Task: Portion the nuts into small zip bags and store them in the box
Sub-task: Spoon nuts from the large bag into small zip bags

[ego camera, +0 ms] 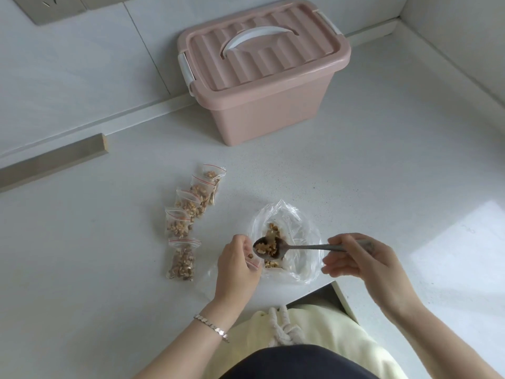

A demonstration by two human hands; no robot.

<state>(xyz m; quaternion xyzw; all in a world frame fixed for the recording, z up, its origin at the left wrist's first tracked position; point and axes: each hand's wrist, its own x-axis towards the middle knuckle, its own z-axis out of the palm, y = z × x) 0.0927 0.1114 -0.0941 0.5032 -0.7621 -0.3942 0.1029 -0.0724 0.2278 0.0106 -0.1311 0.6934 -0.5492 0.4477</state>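
Observation:
My right hand (pixel 358 258) grips the handle of a metal spoon (pixel 297 247) whose bowl is heaped with walnut pieces. The spoon's bowl hovers at the mouth of a small zip bag (pixel 253 260) that my left hand (pixel 236 266) holds open with a red strip showing. Below the spoon lies a large clear plastic bag (pixel 297 228) with a few nuts left inside. Several filled zip bags (pixel 188 214) lie in a row to the left. The pink storage box (pixel 262 75) stands at the back with its lid shut.
A white counter (pixel 382 160) meets a wall at the back and a raised edge on the right. A grey strip (pixel 52 160) lies along the far left. The counter's front edge cuts in near my lap, below the plastic bag.

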